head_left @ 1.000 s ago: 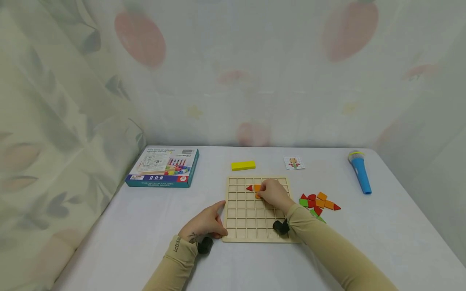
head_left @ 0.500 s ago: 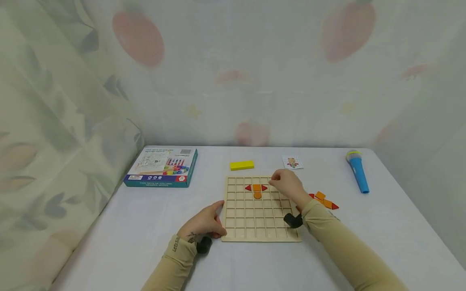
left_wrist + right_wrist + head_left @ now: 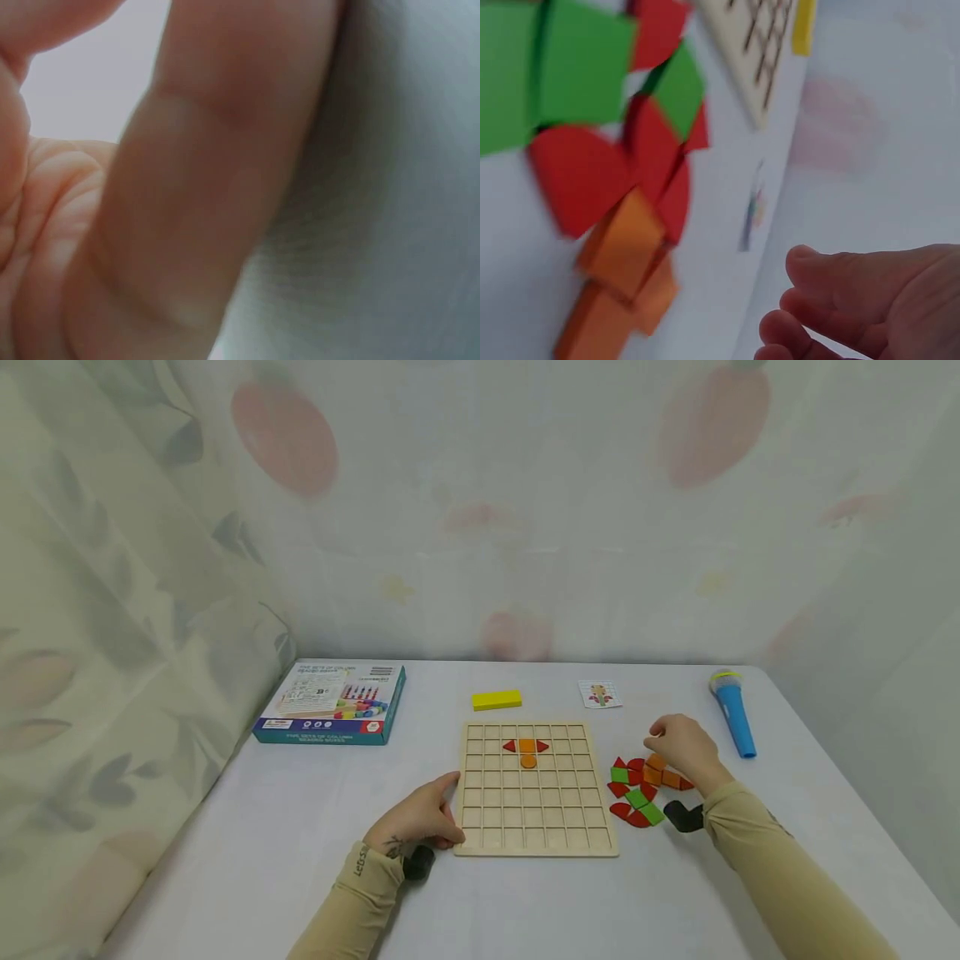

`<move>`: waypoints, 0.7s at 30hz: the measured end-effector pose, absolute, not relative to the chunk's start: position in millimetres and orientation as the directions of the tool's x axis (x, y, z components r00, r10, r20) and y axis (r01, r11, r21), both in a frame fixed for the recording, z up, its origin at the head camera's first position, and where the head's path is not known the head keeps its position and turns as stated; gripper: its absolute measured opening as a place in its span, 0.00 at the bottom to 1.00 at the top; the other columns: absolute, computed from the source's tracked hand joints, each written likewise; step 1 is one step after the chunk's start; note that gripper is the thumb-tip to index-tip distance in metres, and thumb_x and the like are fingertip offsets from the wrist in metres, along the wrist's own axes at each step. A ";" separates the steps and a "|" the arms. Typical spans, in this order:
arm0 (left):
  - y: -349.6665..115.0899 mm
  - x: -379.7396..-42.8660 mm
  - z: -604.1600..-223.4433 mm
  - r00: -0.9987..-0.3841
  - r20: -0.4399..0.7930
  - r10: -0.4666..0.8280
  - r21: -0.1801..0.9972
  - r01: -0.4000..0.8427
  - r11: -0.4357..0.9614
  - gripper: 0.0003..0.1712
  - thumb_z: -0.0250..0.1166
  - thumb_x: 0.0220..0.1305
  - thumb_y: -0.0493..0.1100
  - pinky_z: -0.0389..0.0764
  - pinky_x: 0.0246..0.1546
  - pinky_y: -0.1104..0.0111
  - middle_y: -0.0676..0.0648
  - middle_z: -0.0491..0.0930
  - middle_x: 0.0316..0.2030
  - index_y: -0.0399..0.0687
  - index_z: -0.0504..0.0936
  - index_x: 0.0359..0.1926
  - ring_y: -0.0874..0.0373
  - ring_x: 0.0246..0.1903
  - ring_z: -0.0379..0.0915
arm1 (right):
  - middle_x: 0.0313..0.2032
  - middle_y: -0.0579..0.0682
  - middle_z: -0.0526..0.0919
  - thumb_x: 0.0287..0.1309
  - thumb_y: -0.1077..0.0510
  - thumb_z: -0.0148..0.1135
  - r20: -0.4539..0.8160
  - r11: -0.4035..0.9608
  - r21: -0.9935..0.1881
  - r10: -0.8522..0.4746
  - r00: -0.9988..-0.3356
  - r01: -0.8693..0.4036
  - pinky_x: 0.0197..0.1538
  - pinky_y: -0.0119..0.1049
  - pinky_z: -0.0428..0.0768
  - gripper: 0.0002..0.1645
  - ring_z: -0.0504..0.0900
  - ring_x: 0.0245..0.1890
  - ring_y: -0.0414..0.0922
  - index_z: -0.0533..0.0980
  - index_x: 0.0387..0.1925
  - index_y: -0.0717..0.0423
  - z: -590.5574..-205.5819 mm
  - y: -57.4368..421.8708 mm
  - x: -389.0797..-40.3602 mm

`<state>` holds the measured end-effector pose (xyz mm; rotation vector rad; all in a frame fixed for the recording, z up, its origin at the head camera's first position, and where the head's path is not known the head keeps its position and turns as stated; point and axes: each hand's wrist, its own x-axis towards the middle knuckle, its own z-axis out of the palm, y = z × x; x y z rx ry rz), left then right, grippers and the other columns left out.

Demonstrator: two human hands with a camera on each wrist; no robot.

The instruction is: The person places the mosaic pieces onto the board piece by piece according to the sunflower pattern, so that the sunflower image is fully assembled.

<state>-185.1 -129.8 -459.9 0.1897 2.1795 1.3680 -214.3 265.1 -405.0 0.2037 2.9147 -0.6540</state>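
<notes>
A wooden grid board (image 3: 510, 818) lies in the middle of the table. My left hand (image 3: 416, 817) touches its left side with thumb and a finger; the left wrist view is filled by blurred fingers (image 3: 195, 187). In the board's upper cells sit an orange square (image 3: 527, 746) flanked by a red triangle (image 3: 509, 747) and another red triangle (image 3: 542, 747), with an orange circle (image 3: 528, 762) below. My right hand (image 3: 686, 752), fingers loosely bent and holding nothing, hovers over the loose pieces: several orange squares (image 3: 624, 244), green squares (image 3: 585, 67) and red rounded pieces (image 3: 577, 172).
Behind the board lie a yellow block (image 3: 497, 700) and a small picture card (image 3: 600, 694). A boxed bead set (image 3: 330, 703) stands at the back left, a blue toy microphone (image 3: 737, 718) at the back right. Patterned curtains (image 3: 480, 527) surround the table.
A red triangle now sits right of the orange square, where my right hand was. That hand has moved right, off the board, to the loose pieces. My left hand stays at the board's edge.
</notes>
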 end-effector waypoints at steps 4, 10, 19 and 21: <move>-130.8 -185.5 -459.5 -0.836 -0.376 0.400 0.868 -0.168 0.467 0.61 0.72 0.35 0.27 0.76 0.17 0.69 0.45 0.74 0.19 0.42 0.49 0.71 0.58 0.15 0.71 | 0.41 0.64 0.77 0.56 0.54 0.59 -0.248 0.893 -0.402 0.105 -0.963 0.201 0.33 0.41 0.75 0.22 0.73 0.35 0.53 0.74 0.45 0.69 -415.2 278.6 -211.9; -131.0 -185.7 -458.8 -0.834 -0.382 0.398 0.867 -0.174 0.468 0.61 0.72 0.35 0.28 0.76 0.17 0.69 0.45 0.74 0.19 0.42 0.49 0.71 0.58 0.15 0.71 | 0.38 0.60 0.77 0.56 0.51 0.59 -0.309 0.889 -0.404 0.091 -0.947 0.218 0.30 0.37 0.74 0.25 0.73 0.32 0.51 0.74 0.46 0.68 -430.6 285.1 -213.0; -129.1 -182.2 -455.7 -0.838 -0.378 0.394 0.868 -0.173 0.465 0.61 0.72 0.35 0.27 0.76 0.17 0.69 0.45 0.74 0.19 0.42 0.49 0.71 0.58 0.15 0.71 | 0.31 0.56 0.77 0.54 0.54 0.60 -0.275 0.899 -0.398 0.072 -0.959 0.182 0.25 0.35 0.72 0.18 0.72 0.27 0.48 0.75 0.38 0.66 -437.3 282.1 -214.2; -129.0 -181.8 -455.2 -0.840 -0.377 0.391 0.867 -0.171 0.468 0.61 0.72 0.35 0.27 0.76 0.17 0.69 0.45 0.74 0.19 0.42 0.49 0.71 0.58 0.15 0.71 | 0.28 0.55 0.76 0.53 0.54 0.61 -0.268 0.896 -0.406 0.072 -0.961 0.180 0.24 0.35 0.71 0.15 0.72 0.26 0.48 0.74 0.34 0.64 -436.5 280.7 -214.4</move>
